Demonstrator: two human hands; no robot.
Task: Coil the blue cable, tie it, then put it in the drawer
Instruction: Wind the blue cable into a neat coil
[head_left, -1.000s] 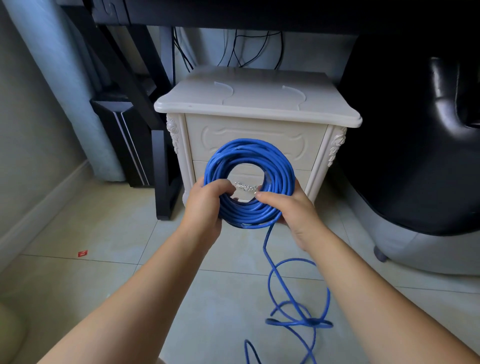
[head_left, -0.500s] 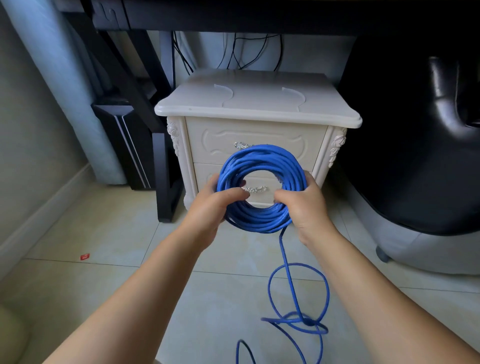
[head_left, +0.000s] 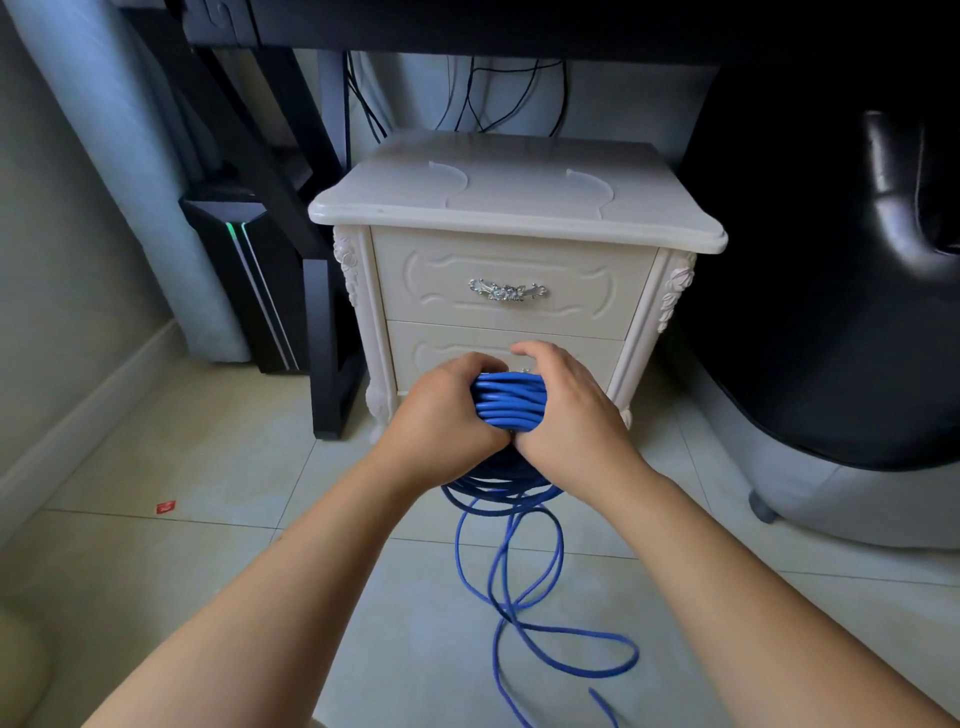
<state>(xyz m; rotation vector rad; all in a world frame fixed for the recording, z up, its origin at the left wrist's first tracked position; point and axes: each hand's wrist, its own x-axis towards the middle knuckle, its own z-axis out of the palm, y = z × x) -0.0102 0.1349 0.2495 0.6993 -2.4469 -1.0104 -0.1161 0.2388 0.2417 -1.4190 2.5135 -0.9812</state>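
Observation:
The blue cable coil (head_left: 509, 402) is turned edge-on and held low in front of the white nightstand (head_left: 514, 208). My left hand (head_left: 441, 415) grips the coil's left side and my right hand (head_left: 566, 410) grips its right side, fingers curled over the strands. The coil's lower part hangs in shadow beneath my hands. A loose tail of blue cable (head_left: 524, 587) trails down onto the tiled floor in loops. Both drawers are closed; the upper drawer (head_left: 509, 291) shows its silver handle, and my hands partly hide the lower drawer (head_left: 431, 353).
A black desk frame leg (head_left: 327, 338) and a black computer tower (head_left: 244, 280) stand left of the nightstand. A black chair (head_left: 831, 312) with a grey base fills the right. Dark cords hang behind the nightstand. A small red scrap (head_left: 166, 507) lies on the floor.
The coil faced me as an open ring; now it is tipped edge-on and lower, with both hands closer together around it. The upper drawer handle has come into view.

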